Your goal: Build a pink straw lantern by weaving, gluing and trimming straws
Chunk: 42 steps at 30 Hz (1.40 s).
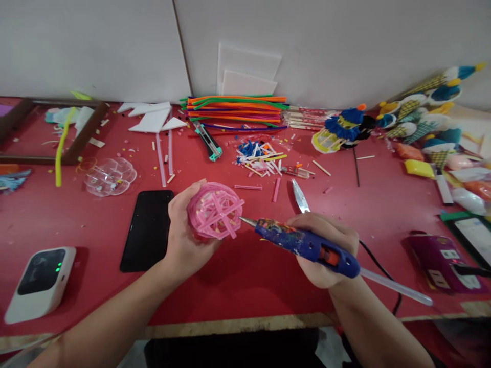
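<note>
My left hand [184, 220] is wrapped round a small pink craft basket [215, 209] made of strips, its top turned toward me. Two pink strips cross over that top and stick out past its rim. In my right hand [326, 235] is a blue glue gun [295, 240], stained with dried colours. A clear glue stick [399, 287] juts from its back end, and its metal nozzle meets or nearly meets the basket's right edge. Just behind my right hand lies a metal blade [299, 195], its other end hidden by the hand.
A black phone [148, 230] lies left of the basket, and a white device [41, 283] sits further left. Behind are cut sticks [264, 157], a box cutter [209, 140] and pipe cleaners [236, 110]. A purple power box [445, 260] stands at right; a black cord [379, 263] trails near my right wrist.
</note>
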Tool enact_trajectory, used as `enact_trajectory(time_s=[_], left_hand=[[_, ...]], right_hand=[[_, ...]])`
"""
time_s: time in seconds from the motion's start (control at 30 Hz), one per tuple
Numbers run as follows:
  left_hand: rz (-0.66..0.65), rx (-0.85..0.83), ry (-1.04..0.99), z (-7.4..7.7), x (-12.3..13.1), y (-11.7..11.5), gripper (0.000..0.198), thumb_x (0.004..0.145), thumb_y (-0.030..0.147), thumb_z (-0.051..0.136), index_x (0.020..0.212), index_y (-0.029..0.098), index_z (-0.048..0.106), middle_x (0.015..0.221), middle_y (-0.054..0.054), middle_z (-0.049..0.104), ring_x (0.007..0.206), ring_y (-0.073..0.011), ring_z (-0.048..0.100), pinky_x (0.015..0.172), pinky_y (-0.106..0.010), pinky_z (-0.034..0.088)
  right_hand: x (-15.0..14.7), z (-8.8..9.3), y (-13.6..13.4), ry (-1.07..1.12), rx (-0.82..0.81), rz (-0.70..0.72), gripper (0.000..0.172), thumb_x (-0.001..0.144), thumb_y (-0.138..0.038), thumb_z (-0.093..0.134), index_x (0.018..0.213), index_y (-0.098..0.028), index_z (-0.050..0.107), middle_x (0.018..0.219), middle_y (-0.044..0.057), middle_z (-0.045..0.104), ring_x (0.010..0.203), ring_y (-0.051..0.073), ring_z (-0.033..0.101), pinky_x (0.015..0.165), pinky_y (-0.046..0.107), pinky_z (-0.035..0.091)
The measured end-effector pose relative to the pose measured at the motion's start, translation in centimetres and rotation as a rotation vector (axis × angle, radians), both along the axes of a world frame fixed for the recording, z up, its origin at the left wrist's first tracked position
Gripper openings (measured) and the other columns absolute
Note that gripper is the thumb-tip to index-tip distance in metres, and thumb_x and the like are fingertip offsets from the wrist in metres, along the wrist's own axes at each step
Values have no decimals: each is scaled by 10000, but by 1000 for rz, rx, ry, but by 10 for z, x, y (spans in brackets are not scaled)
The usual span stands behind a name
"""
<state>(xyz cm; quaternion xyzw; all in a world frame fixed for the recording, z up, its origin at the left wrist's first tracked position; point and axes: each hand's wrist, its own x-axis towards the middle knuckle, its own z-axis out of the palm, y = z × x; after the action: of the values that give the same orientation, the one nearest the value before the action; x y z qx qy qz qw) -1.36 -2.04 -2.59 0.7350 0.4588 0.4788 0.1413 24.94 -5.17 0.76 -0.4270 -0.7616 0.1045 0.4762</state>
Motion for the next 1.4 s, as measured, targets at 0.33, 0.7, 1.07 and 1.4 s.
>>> enact_trajectory(time_s=[0.33, 0.7, 1.07, 1.4], left_hand=[[-13, 3, -43, 2, 0, -2, 824, 772, 268, 779, 1491, 336, 382, 1433, -111, 521, 1318, -346, 567, 1098, -550, 527], [-117, -316, 46, -7, -1, -3, 838, 740, 371, 830, 1436, 244, 381, 1396, -168, 552, 1291, -343, 584, 1084, -563, 495], [-143, -366, 77, -18, -5, -8, 1016, 730, 463, 845, 1528, 312, 234, 1374, -157, 523, 1251, -379, 612, 1036, -627, 529], [-185, -225, 127, -21, -4, -7, 965, 748, 350, 842, 1517, 279, 264, 1335, -177, 562, 1234, -373, 624, 1026, -610, 536]], right_hand=[[3, 2, 3, -9, 9, -27, 212, 727, -198, 580, 930, -228, 634, 743, 20, 713, 598, 189, 709, 531, 292, 585], [26, 1, 7, -203, 33, -475, 219, 731, -206, 648, 943, -211, 703, 707, 17, 748, 525, 181, 681, 503, 267, 528], [157, -43, -33, -723, -251, -476, 441, 735, -79, 482, 1094, -285, 635, 984, 100, 772, 896, 304, 736, 758, 430, 556], [93, -3, 10, -718, -111, -510, 237, 888, -126, 478, 976, -201, 684, 952, 106, 746, 897, 275, 671, 805, 404, 486]])
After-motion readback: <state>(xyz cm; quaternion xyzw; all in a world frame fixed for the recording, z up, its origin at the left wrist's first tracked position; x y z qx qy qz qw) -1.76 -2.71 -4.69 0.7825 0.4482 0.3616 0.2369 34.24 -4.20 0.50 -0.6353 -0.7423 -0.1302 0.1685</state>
